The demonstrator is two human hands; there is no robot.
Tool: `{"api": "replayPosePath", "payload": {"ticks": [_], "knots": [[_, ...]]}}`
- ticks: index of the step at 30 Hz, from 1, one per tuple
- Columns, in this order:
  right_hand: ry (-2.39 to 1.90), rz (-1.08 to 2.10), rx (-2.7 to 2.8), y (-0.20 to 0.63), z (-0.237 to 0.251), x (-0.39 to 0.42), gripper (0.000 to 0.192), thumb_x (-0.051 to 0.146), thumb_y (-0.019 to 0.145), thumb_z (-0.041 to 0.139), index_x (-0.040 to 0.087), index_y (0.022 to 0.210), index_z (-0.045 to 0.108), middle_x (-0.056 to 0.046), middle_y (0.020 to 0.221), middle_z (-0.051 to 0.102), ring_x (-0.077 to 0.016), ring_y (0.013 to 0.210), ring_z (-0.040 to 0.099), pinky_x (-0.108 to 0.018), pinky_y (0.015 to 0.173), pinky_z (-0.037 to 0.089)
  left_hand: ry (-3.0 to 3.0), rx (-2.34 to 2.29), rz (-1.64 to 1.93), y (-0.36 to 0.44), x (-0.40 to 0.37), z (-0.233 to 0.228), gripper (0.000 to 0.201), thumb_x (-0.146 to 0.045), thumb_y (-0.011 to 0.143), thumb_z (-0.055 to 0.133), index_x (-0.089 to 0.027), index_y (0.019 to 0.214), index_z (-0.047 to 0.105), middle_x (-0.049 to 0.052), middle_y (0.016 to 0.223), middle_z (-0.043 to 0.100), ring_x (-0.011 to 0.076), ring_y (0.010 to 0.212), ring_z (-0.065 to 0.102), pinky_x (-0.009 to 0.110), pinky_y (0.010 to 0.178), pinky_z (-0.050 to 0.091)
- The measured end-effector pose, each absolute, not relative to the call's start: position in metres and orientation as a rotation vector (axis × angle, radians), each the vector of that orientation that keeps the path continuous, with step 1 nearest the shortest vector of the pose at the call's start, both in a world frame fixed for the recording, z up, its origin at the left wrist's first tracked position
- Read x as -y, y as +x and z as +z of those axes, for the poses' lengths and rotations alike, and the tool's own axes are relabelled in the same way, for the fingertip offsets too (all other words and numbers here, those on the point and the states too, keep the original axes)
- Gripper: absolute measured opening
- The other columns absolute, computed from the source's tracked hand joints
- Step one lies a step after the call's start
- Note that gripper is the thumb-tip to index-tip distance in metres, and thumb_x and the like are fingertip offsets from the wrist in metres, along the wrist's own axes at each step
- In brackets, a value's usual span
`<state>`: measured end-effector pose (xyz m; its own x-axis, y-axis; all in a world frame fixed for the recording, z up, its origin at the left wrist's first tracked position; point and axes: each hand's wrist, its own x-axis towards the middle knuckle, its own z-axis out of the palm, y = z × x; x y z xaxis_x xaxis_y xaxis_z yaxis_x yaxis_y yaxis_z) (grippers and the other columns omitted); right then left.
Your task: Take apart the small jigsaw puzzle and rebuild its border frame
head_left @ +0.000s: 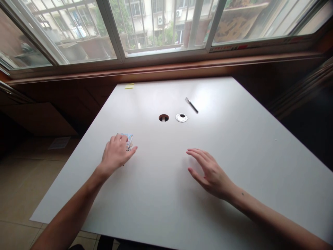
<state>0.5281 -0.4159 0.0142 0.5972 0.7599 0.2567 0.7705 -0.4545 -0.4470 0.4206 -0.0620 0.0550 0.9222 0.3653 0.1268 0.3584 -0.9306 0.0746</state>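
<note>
White counter point(166, 194) by a window: our left hand point(116, 152) presses flat on a stack of cards point(127, 139), steadying it; our right hand point(208, 172) hovers spread, empty.

There is a single view, from a camera worn on the person's head. It looks forward and steeply down over the white surface point(161, 194), taking in almost all of it from the near edge to the far one. Both forearms enter from the bottom corners, so the camera sits close above the near edge. Beyond the far edge of the surface, the view reaches a wooden sill and a window point(161, 27) along the top. Straight lines bow outward, as through a wide lens.
</note>
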Motion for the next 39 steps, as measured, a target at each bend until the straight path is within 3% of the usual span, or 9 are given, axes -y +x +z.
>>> {"api": "replayPosePath", "payload": {"ticks": [7,13,17,20,23,27,30,33,39], "knots": [[-2.283,-0.019,1.201,0.534,0.010,0.410,0.026,0.035,0.095,0.049,0.025,0.118,0.058,-0.010,0.124,0.064,-0.0284,0.119,0.056,-0.047,0.101,0.047,2.928,-0.700,0.058,0.419,0.024,0.046,0.039,-0.060,0.086,0.053,-0.022,0.088,0.059,0.007,0.102,0.066,0.0265,0.094,0.060,0.032,0.071,0.045],[-2.259,0.031,1.150,0.532,0.017,0.411,0.017,0.034,0.096,0.049,0.024,0.107,0.057,-0.009,0.120,0.064,-0.0261,0.115,0.056,-0.045,0.101,0.046,2.860,-0.759,0.084,0.428,0.017,0.073,0.027,-0.045,0.091,0.049,-0.023,0.087,0.064,0.002,0.091,0.070,0.0200,0.076,0.063,0.028,0.065,0.042],[-2.170,0.152,0.966,0.534,0.028,0.401,0.016,0.037,0.097,0.048,0.024,0.100,0.055,-0.006,0.104,0.066,-0.0225,0.099,0.061,-0.039,0.090,0.051,3.024,-0.486,0.393,0.454,0.072,0.084,0.023,-0.031,0.095,0.044,-0.019,0.090,0.063,0.008,0.097,0.069,0.0231,0.087,0.063,0.031,0.071,0.045],[-2.171,0.090,0.901,0.543,0.033,0.384,0.017,0.038,0.097,0.047,0.023,0.102,0.054,-0.006,0.100,0.065,-0.0211,0.092,0.061,-0.036,0.082,0.053,3.042,-0.075,0.267,0.481,0.138,0.072,0.024,-0.021,0.095,0.041,-0.014,0.097,0.064,0.015,0.101,0.066,0.0284,0.096,0.060,0.036,0.071,0.049],[-2.215,-0.112,1.020,0.559,0.029,0.370,0.022,0.029,0.098,0.041,0.020,0.112,0.055,-0.010,0.111,0.064,-0.0230,0.101,0.060,-0.038,0.090,0.051,2.993,0.085,0.176,0.502,0.191,0.048,0.025,-0.020,0.094,0.044,-0.012,0.099,0.066,0.018,0.099,0.067,0.0307,0.097,0.060,0.040,0.075,0.051],[-2.277,-0.138,1.138,0.583,0.013,0.363,0.031,0.023,0.098,0.036,0.020,0.118,0.060,-0.010,0.119,0.065,-0.0256,0.111,0.057,-0.041,0.098,0.046,2.888,0.269,0.186,0.514,0.221,0.024,0.033,-0.025,0.095,0.043,-0.007,0.111,0.065,0.022,0.115,0.065,0.0333,0.112,0.056,0.048,0.098,0.047],[-2.358,-0.173,1.159,0.595,0.003,0.364,0.034,0.024,0.100,0.032,0.019,0.117,0.062,-0.011,0.119,0.066,-0.0264,0.111,0.056,-0.042,0.096,0.045,2.795,0.352,0.213,0.515,0.219,0.023,0.035,-0.018,0.093,0.042,-0.009,0.121,0.062,0.017,0.127,0.063,0.0284,0.119,0.054,0.044,0.108,0.043],[-2.437,-0.218,1.180,0.605,0.001,0.370,0.030,0.038,0.099,0.043,0.021,0.114,0.063,-0.011,0.122,0.065,-0.0292,0.114,0.054,-0.045,0.095,0.042,2.726,0.354,0.261,0.505,0.199,0.037,0.041,-0.019,0.096,0.040,-0.015,0.134,0.055,0.010,0.136,0.060,0.0229,0.124,0.053,0.038,0.109,0.044],[-2.538,-0.323,1.115,0.631,0.000,0.402,0.028,0.039,0.098,0.046,0.024,0.113,0.063,-0.008,0.127,0.066,-0.0296,0.120,0.053,-0.047,0.098,0.039,2.793,0.149,0.450,0.445,0.093,0.062,0.034,-0.037,0.099,0.048,-0.024,0.127,0.062,0.004,0.133,0.063,0.0233,0.126,0.054,0.041,0.113,0.039]]}}
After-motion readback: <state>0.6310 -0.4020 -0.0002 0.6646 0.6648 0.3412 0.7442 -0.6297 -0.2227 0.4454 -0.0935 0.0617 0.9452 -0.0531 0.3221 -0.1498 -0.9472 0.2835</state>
